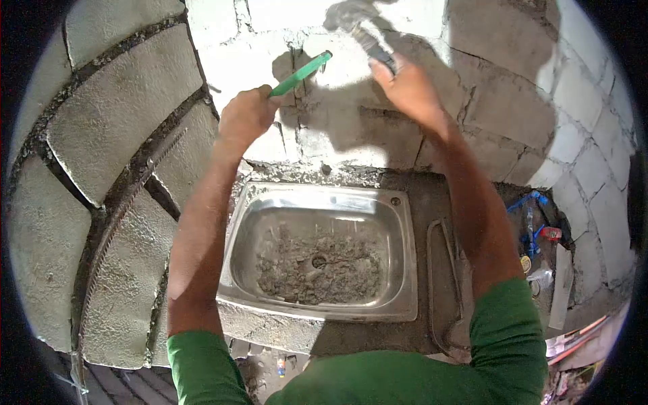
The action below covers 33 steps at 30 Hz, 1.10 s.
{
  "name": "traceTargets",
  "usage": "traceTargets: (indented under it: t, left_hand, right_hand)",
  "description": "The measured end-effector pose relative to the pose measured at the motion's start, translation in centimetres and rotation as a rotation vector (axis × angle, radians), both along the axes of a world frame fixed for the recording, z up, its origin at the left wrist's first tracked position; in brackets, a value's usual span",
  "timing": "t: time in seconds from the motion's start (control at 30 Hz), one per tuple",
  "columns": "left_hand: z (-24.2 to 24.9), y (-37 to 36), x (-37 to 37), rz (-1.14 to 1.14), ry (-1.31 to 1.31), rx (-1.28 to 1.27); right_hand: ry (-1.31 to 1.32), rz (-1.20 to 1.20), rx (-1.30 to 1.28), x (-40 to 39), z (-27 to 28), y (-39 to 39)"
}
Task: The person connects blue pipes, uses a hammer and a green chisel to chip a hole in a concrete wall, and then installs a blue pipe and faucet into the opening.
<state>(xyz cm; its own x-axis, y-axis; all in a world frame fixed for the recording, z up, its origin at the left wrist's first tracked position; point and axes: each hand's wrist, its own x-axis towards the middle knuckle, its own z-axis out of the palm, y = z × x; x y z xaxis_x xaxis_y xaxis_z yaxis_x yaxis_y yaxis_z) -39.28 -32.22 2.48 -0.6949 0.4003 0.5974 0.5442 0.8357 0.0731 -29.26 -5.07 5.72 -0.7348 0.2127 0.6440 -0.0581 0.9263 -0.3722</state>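
Note:
My left hand (pixel 246 116) grips a green chisel (pixel 301 74) whose tip rests against a mortar joint in the grey block wall (pixel 351 128) above a sink. Up and to the right, my right hand (pixel 405 84) holds a hammer (pixel 368 34), its head raised and blurred against the sunlit wall. Both arms reach forward over a steel sink (pixel 398 270) set in a rough concrete counter. Grey rubble and dust lie in the sink's basin around the drain.
A block wall (pixel 101 169) with deep dark joints curves along the left. A bent metal rod (pixel 439 270) lies on the counter right of the sink. Blue plastic and small clutter (pixel 536 223) sit at the far right.

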Motion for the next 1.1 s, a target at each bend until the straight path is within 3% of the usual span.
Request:
traceTargets:
  t: [0.13, 0.2, 0.3, 0.37, 0.43, 0.5, 0.6, 0.67, 0.73, 0.77, 0.83, 0.93, 0.97, 1.1]
  left_hand:
    - [4.5, -0.6, 5.9, -0.033, -0.206, 0.111]
    - [2.6, -1.1, 4.1, -0.069, -0.135, 0.09]
    - [-0.8, -0.5, 1.9, 0.01, -0.072, 0.11]
    - [-2.8, -0.4, 1.6, -0.058, -0.047, 0.245]
    - [-4.7, -0.4, 0.7, -0.1, -0.013, 0.291]
    - [-6.2, -0.2, 0.1, -0.11, -0.123, 0.387]
    - [-8.2, 0.2, -0.5, -0.217, -0.086, 0.56]
    - [-7.8, 0.1, -0.3, -0.195, -0.13, 0.54]
    - [-7.5, 0.0, 0.1, -0.176, -0.185, 0.514]
    - [-7.2, 0.0, -0.1, -0.161, -0.19, 0.484]
    - [-6.5, -0.3, -0.9, -0.137, -0.209, 0.435]
    - [-6.5, -0.5, -0.9, -0.151, -0.145, 0.398]
    - [-6.9, -0.5, -1.1, -0.13, -0.113, 0.373]
    - [-8.2, 0.2, -1.2, -0.128, 0.01, 0.385]
  right_hand:
    - [0.204, 0.093, 0.001, 3.5, 2.5, 1.4]
    - [0.435, 0.107, 0.249, 4.8, 3.3, 2.2]
    - [0.439, 0.08, 0.265, 6.0, 3.2, 1.2]
    - [0.479, 0.075, 0.266, 6.4, 3.2, 0.4]
    - [0.296, 0.136, 0.249, 6.8, 3.5, -1.0]
    - [0.279, 0.146, 0.279, 6.5, 3.6, -1.9]
    - [0.236, 0.164, 0.317, 5.4, 3.7, -3.5]
    - [0.204, 0.166, 0.328, 3.6, 3.9, -4.0]
    - [0.012, 0.025, 0.618, 0.2, 4.0, -3.6]
    - [0.011, 0.022, 0.617, -0.4, 4.5, -4.0]
    - [-0.411, -0.13, 0.784, -1.2, 5.6, -4.4]
    - [-0.299, -0.029, 0.649, -1.4, 4.8, -2.5]
    - [-0.065, 0.03, 0.616, -1.9, 3.7, -1.2]
    - [0.163, 0.133, 0.446, 2.1, 4.2, -3.5]
